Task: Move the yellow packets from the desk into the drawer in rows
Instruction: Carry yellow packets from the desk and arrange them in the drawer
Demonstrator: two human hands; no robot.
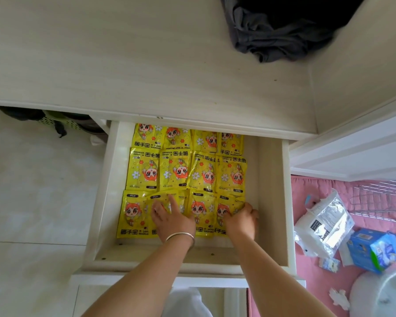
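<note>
Two hands arrange yellow packets in an open white drawer beneath a pale desk.

The packets are glossy yellow hand-warmer sachets printed with an orange-haired cartoon figure and white flowers; they lie flat in three rows of four, filling the drawer's left and middle and leaving a bare strip along its right side. The left hand, a silver bangle at its wrist, presses flat with straight, spread fingers on the nearest row. The right hand curls its fingers onto the right end packet of that row. A dark grey cloth sits on the desk's far right. To the right, a pink quilted surface holds a clear plastic bag and a blue box.
</note>
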